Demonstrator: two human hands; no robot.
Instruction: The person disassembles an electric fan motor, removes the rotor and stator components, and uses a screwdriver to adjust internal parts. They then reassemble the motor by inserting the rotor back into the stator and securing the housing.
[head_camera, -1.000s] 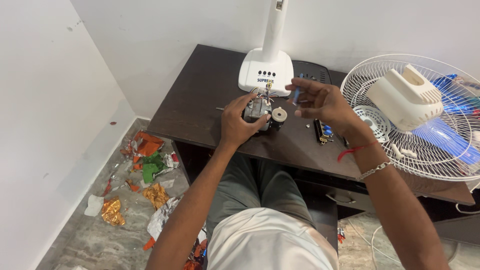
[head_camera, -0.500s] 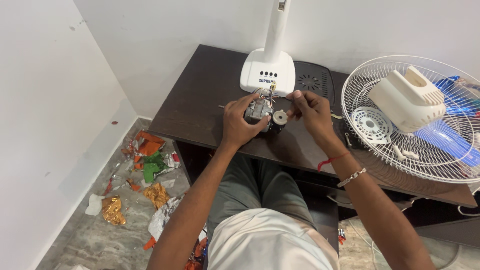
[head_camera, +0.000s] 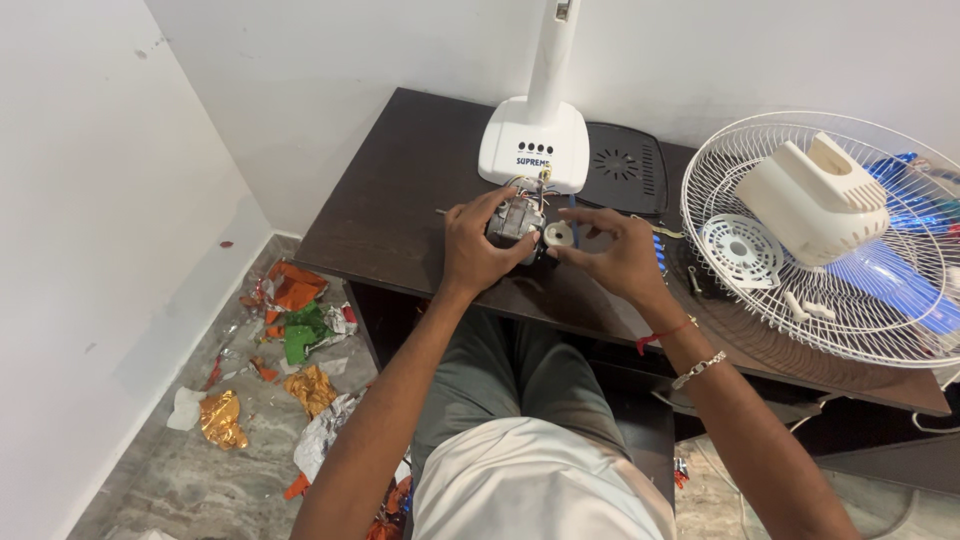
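While left hand (head_camera: 478, 245) clamps the fan motor (head_camera: 515, 222) steady on the bench (head_camera: 400, 190) — right hand (head_camera: 615, 255) pinches its round shaft end (head_camera: 557, 235).

Matt wood desk (head_camera: 400, 200) (plastic fan base (head_camera: 533, 140))

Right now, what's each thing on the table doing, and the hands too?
Small grey metal fan motor: gripped, wires run to base.
Left hand: wrapped around motor.
Right hand: fingertips on motor's round white end.
White plastic fan base: upright.
White wire fan guard: lying flat.
White plastic motor cover: resting on guard.
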